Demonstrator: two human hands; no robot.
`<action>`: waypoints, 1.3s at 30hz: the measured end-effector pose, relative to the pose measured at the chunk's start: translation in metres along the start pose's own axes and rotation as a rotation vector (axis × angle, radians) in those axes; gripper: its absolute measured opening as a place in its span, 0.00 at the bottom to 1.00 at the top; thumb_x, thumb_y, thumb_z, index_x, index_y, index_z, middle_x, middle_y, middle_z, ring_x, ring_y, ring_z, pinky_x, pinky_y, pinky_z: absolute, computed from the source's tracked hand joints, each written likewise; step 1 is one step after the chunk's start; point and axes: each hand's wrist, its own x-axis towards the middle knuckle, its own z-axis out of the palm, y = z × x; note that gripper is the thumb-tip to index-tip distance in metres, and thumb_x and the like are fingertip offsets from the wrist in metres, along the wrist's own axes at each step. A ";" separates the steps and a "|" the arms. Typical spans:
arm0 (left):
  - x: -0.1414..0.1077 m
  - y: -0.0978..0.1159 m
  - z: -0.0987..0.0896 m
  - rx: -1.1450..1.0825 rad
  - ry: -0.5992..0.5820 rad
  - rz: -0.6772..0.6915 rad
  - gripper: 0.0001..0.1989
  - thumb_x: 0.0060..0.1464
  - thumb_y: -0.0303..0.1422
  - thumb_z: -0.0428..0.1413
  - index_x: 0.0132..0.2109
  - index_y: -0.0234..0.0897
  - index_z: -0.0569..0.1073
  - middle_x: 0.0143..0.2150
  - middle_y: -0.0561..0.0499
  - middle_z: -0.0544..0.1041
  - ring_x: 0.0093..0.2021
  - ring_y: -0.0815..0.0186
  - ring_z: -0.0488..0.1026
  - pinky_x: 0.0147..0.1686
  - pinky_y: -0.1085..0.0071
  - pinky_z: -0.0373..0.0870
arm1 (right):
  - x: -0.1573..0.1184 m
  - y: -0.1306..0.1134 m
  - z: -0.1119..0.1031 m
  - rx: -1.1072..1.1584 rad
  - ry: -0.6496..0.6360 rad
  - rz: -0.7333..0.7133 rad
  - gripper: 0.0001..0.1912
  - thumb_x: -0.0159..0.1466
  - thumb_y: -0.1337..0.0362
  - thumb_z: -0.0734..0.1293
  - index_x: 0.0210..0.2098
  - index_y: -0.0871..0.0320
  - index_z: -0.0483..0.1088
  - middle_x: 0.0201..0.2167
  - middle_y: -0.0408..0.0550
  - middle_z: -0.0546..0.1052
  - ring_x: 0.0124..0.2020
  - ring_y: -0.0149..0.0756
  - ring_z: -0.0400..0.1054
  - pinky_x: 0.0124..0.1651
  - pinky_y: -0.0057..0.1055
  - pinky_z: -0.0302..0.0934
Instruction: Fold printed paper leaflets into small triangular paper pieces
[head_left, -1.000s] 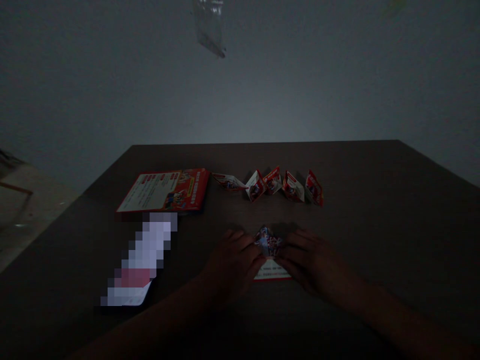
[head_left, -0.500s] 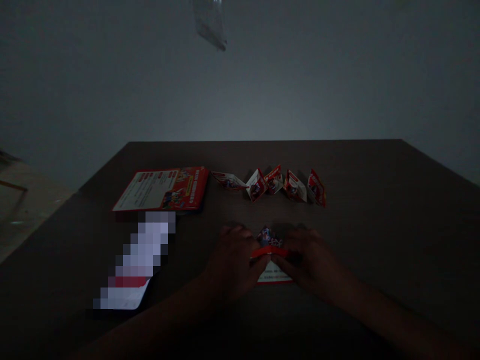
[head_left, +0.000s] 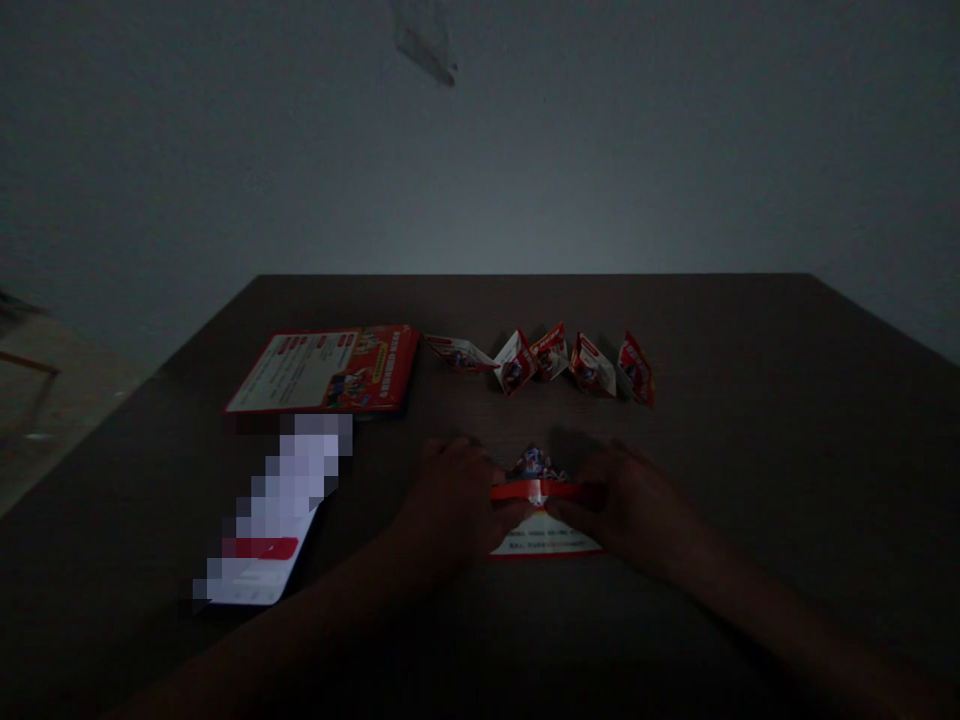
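Observation:
Between my hands, near the table's front, lies a printed paper sheet (head_left: 547, 537) with a raised red fold across it and a coloured picture behind the fold. My left hand (head_left: 461, 505) is closed on the left end of the fold, thumb toward the middle. At the right end my right hand (head_left: 626, 505) grips the same fold, its thumb close to the other one. The lower part of the sheet, with rows of text, lies flat on the table. Dim light hides most of the fingers' detail.
Several folded red and white papers (head_left: 514, 362) stand in a row further back on the dark table (head_left: 712, 330). A stack of printed sheets (head_left: 300, 375) lies at the back left, with a lit phone (head_left: 262, 585) in front. Behind is a wall.
Both hands have moved slightly apart along the fold, and more of the printed lower part shows. The red fold looks flatter and wider. The view has shifted slightly.

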 end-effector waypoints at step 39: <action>-0.014 -0.040 -0.018 -0.212 0.008 0.046 0.03 0.47 0.28 0.55 0.32 0.36 0.72 0.34 0.52 0.72 0.33 0.66 0.68 0.35 0.70 0.62 | -0.004 0.050 -0.025 0.317 -0.205 0.100 0.10 0.53 0.66 0.67 0.36 0.57 0.74 0.28 0.44 0.77 0.27 0.34 0.70 0.27 0.27 0.60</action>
